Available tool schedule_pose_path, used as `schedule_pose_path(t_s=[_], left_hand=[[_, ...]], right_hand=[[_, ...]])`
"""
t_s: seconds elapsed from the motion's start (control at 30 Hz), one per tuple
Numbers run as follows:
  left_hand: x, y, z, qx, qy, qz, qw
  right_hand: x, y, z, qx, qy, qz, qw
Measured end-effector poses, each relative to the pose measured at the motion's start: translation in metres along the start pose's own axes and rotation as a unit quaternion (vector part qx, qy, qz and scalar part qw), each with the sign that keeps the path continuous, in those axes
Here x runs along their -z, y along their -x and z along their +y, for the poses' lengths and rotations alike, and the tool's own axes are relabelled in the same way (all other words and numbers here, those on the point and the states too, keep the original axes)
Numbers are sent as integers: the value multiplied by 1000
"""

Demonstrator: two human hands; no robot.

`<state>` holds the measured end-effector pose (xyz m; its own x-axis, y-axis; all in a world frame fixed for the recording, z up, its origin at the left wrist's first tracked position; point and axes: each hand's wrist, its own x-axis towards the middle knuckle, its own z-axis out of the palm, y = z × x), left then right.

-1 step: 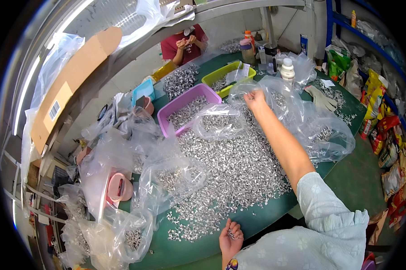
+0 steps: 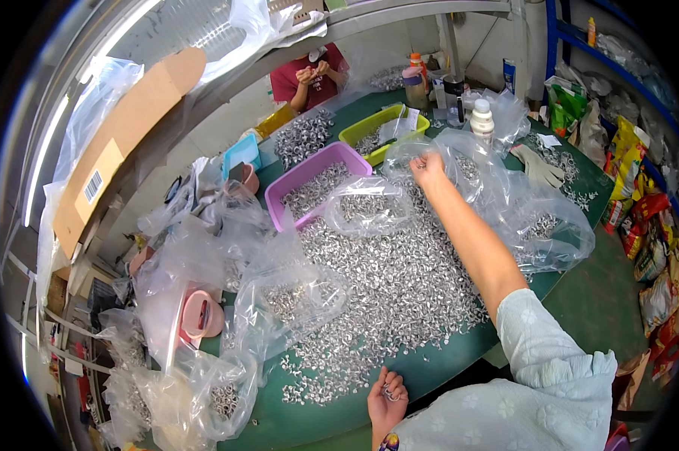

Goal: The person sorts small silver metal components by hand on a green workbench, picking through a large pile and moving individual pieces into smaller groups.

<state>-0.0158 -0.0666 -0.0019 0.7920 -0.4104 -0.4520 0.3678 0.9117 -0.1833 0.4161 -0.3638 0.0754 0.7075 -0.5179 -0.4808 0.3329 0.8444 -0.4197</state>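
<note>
The left hand [image 2: 387,396] rests palm up at the near edge of the green tabletop [image 2: 580,293], fingers loosely curled around a few small metal rings [image 2: 391,392]. Just beyond it spreads the large ring pile [image 2: 400,278]. The right hand [image 2: 428,169] reaches far across the pile, fingers pinched on the rim of a clear plastic bag [image 2: 535,218]. Left of that hand lies the purple tray [image 2: 313,184]; beyond it, the green tray [image 2: 381,128].

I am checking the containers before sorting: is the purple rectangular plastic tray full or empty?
Partly full. The purple rectangular plastic tray holds a shallow layer of small silver metal rings, and its inner walls show above them.
</note>
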Motion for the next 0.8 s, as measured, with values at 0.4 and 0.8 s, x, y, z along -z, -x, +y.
schedule_pose_path(t_s=[0.4, 0.8], left_hand=[[10, 0, -4, -51, -41, -70, 995], [-47, 22, -1, -206, 42, 70, 975]], right_hand=[[-18, 5, -11, -15, 72, -160, 984], [100, 248, -48, -41, 340, -545, 765]])
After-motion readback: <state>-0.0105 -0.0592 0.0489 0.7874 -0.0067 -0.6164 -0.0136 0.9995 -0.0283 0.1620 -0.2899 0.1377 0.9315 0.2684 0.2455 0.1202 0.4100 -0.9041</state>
